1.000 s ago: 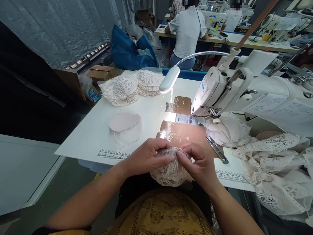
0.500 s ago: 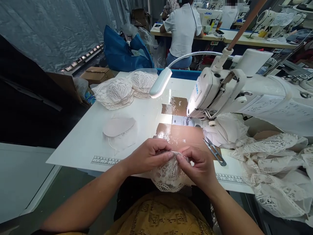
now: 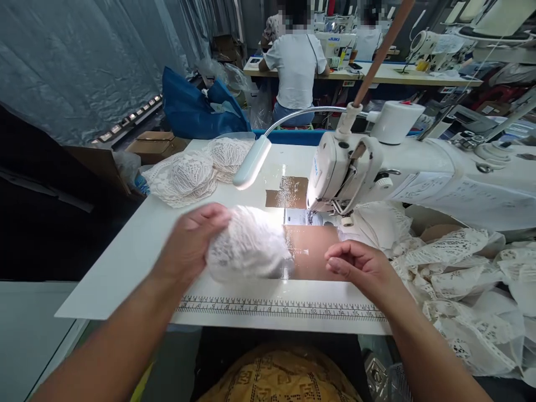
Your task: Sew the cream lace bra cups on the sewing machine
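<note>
My left hand [image 3: 196, 234] pinches a white lace bra cup [image 3: 251, 243] by its left edge. The cup is blurred by motion above the table, left of the brown sheet [image 3: 312, 254]. My right hand [image 3: 360, 271] hangs at the sheet's right end, its fingers curled toward the thumb; whatever they hold, if anything, is hidden. Beyond the hands stands the sewing machine [image 3: 347, 167], its needle area lit by a lamp [image 3: 252, 163]. The thread snips cannot be seen now.
Stacked lace cups [image 3: 184, 176] lie at the table's back left. Lace pieces [image 3: 469, 296] are heaped at the right, and pale fabric [image 3: 372, 223] lies beside the needle. A printed ruler [image 3: 285, 307] runs along the front edge. A co-worker [image 3: 295, 67] sits ahead.
The lace cup has moved from my lap edge up and left in my left hand. My right hand has let go of it and moved right, over where the snips lay. The view has shifted.
</note>
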A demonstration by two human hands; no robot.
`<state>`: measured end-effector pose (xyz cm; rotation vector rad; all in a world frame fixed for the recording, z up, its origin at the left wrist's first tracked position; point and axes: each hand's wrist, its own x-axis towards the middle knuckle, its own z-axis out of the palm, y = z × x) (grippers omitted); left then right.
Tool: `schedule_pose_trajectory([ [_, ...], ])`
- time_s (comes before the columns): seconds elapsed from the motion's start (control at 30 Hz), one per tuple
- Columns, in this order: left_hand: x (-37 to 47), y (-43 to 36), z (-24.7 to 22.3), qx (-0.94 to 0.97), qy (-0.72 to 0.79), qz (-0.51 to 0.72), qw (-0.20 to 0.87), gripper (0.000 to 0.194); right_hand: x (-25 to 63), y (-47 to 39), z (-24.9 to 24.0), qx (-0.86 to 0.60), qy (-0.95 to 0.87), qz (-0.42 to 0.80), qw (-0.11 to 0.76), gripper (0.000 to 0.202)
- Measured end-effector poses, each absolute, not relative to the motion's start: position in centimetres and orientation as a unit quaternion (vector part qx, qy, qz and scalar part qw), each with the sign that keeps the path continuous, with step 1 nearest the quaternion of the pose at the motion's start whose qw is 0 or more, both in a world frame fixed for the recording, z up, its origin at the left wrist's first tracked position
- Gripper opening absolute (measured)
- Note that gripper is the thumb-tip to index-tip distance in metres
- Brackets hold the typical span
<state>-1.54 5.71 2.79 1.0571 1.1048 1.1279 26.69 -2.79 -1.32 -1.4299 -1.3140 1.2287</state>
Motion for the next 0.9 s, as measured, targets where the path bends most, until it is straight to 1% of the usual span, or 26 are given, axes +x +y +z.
schedule_pose_trajectory([
  [0.03, -1.9, 6.4, 3.4, 0.526, 0.496, 0.502, 0.474, 0.012, 27.1, -2.7, -0.9, -0.582, -0.535, 0.462, 0.403, 0.022],
  [0.07, -1.8, 7.0, 3.8, 0.603, 0.511, 0.493, 0.365, 0.011, 27.4, -2.5, -0.6, -0.594, -0.554, 0.432, 0.392, 0.020],
  [0.1, -1.2, 7.4, 3.8, 0.676, 0.512, 0.461, 0.260, 0.012, 27.6, -2.3, -0.2, -0.604, -0.576, 0.401, 0.377, 0.019],
  [0.13, -0.1, 7.8, 3.5, 0.740, 0.504, 0.407, 0.179, 0.015, 27.6, -1.9, 0.2, -0.611, -0.599, 0.373, 0.360, 0.017],
  [0.2, 3.0, 8.2, 1.7, 0.830, 0.462, 0.306, 0.071, 0.023, 27.3, -1.0, 0.7, -0.621, -0.640, 0.330, 0.310, 0.016],
  [0.23, 4.9, 8.2, 0.6, 0.865, 0.444, 0.231, 0.039, 0.022, 27.2, -0.4, 0.8, -0.627, -0.656, 0.313, 0.281, 0.017],
  [0.33, 9.5, 7.7, -3.0, 0.905, 0.402, 0.137, 0.028, 0.021, 26.9, 1.1, 0.5, -0.648, -0.684, 0.267, 0.202, 0.020],
  [0.4, 11.1, 6.8, -4.4, 0.918, 0.385, 0.098, 0.023, 0.022, 26.9, 1.8, -0.2, -0.654, -0.693, 0.242, 0.183, 0.023],
  [0.5, 11.5, 5.4, -4.5, 0.933, 0.358, 0.044, 0.000, 0.021, 26.8, 2.2, -1.7, -0.651, -0.700, 0.227, 0.186, 0.029],
  [0.6, 10.8, 5.1, -3.1, 0.941, 0.338, 0.011, -0.009, 0.023, 26.3, 2.3, -2.9, -0.623, -0.727, 0.215, 0.190, 0.031],
  [0.63, 10.4, 5.3, -2.5, 0.942, 0.334, 0.011, 0.006, 0.023, 26.0, 2.3, -3.2, -0.613, -0.741, 0.203, 0.185, 0.030],
  [0.7, 9.7, 6.3, -1.3, 0.943, 0.324, 0.016, 0.068, 0.024, 25.6, 2.2, -3.6, -0.600, -0.766, 0.166, 0.161, 0.028],
  [0.83, 8.1, 8.6, -0.4, 0.930, 0.257, 0.045, 0.259, 0.025, 25.1, 1.9, -4.0, -0.602, -0.790, 0.083, 0.075, 0.029],
  [0.87, 7.8, 9.0, -0.7, 0.926, 0.239, 0.070, 0.282, 0.025, 25.0, 1.8, -4.1, -0.605, -0.791, 0.063, 0.056, 0.031],
  [0.9, 7.6, 9.3, -1.1, 0.926, 0.229, 0.099, 0.283, 0.026, 24.9, 1.7, -4.2, -0.609, -0.791, 0.045, 0.041, 0.034],
])
